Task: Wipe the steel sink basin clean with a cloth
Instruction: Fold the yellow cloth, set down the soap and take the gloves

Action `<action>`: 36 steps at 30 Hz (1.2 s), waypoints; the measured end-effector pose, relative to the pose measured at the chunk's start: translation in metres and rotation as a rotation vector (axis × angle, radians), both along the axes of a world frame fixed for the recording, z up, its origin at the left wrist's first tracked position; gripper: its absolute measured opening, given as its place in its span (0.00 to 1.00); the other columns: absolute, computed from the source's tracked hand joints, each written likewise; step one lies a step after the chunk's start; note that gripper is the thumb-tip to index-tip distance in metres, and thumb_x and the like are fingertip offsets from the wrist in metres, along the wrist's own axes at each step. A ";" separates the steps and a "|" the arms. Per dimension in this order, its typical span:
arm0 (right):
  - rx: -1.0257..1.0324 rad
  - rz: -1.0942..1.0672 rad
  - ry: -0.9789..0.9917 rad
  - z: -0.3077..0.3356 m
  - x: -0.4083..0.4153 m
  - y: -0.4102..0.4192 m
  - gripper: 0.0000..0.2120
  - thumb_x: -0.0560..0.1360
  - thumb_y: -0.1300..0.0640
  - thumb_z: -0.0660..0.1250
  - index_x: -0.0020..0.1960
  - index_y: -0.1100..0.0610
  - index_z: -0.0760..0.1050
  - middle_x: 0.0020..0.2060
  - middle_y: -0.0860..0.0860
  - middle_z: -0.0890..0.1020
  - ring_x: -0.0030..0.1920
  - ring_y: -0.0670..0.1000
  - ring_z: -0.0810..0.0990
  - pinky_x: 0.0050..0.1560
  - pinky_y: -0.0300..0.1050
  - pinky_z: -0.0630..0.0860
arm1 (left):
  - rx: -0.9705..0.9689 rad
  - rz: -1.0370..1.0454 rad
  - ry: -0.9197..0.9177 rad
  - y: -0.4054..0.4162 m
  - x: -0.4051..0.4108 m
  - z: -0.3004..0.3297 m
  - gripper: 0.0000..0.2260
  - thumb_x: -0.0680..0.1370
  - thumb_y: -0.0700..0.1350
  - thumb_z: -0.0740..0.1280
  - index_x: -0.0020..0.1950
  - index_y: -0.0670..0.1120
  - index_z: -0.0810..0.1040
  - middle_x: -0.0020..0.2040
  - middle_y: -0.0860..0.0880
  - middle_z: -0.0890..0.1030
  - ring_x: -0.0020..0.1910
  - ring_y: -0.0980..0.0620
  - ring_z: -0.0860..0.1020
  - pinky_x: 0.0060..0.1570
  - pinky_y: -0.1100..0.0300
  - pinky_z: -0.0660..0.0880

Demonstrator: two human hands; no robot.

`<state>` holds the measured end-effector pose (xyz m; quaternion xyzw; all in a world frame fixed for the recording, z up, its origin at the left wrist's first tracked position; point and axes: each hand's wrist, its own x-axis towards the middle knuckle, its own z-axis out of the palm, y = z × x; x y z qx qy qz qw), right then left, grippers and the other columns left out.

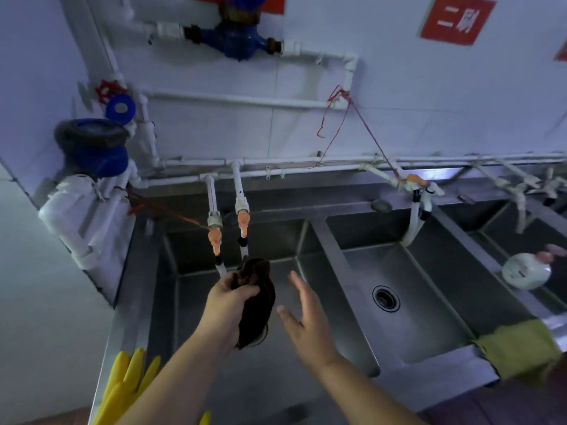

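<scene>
A dark brown cloth [256,308] hangs bunched from my left hand [228,305], which grips it near its top, above the left steel sink basin [171,302]. The cloth dangles over the basin floor and hides most of the drain there. My right hand [305,314] is held open just right of the cloth, fingers straight and pointing away, not touching it. Both forearms reach in from the bottom edge.
Two taps with orange handles [228,231] hang over the left basin just beyond the cloth. A second basin with a round drain [386,298] lies to the right. Yellow rubber gloves [129,384] lie on the left rim, a yellow-green cloth [518,348] on the right front edge, a white bottle [526,269] further right.
</scene>
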<state>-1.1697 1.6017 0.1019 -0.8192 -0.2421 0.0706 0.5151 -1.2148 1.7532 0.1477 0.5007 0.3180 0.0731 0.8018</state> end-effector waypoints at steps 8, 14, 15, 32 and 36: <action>0.427 -0.203 0.868 -0.006 0.022 -0.019 0.17 0.74 0.65 0.65 0.61 0.52 0.72 0.49 0.48 0.82 0.46 0.45 0.81 0.46 0.38 0.75 | -0.322 -0.136 -0.145 -0.018 0.021 0.005 0.15 0.75 0.33 0.58 0.61 0.40 0.73 0.53 0.38 0.82 0.50 0.39 0.82 0.37 0.52 0.79; 0.626 -0.327 0.896 0.009 0.041 -0.063 0.04 0.73 0.67 0.67 0.46 0.59 0.76 0.40 0.54 0.84 0.45 0.54 0.81 0.47 0.45 0.77 | -0.365 -0.239 -0.166 -0.049 0.043 0.001 0.20 0.73 0.39 0.60 0.65 0.40 0.72 0.61 0.38 0.78 0.61 0.39 0.75 0.58 0.45 0.72; 0.639 -0.348 0.866 0.012 0.043 -0.074 0.05 0.73 0.67 0.67 0.47 0.60 0.76 0.42 0.56 0.84 0.46 0.55 0.81 0.49 0.46 0.77 | -0.345 -0.253 -0.162 -0.055 0.047 0.000 0.21 0.72 0.41 0.62 0.65 0.40 0.72 0.61 0.39 0.78 0.62 0.40 0.75 0.59 0.47 0.71; 0.142 -0.755 0.179 0.039 0.090 -0.433 0.05 0.72 0.58 0.70 0.46 0.53 0.76 0.40 0.50 0.81 0.43 0.47 0.80 0.43 0.41 0.77 | 0.057 -0.489 0.005 -0.407 0.132 -0.021 0.19 0.70 0.46 0.74 0.59 0.42 0.77 0.52 0.43 0.83 0.52 0.44 0.81 0.52 0.53 0.76; 0.162 -0.863 0.122 0.050 0.092 -0.537 0.07 0.70 0.60 0.71 0.40 0.50 0.75 0.36 0.48 0.80 0.37 0.40 0.77 0.37 0.34 0.73 | 0.087 -0.595 0.024 -0.514 0.155 -0.013 0.10 0.71 0.46 0.74 0.49 0.45 0.78 0.45 0.46 0.83 0.46 0.49 0.81 0.40 0.59 0.74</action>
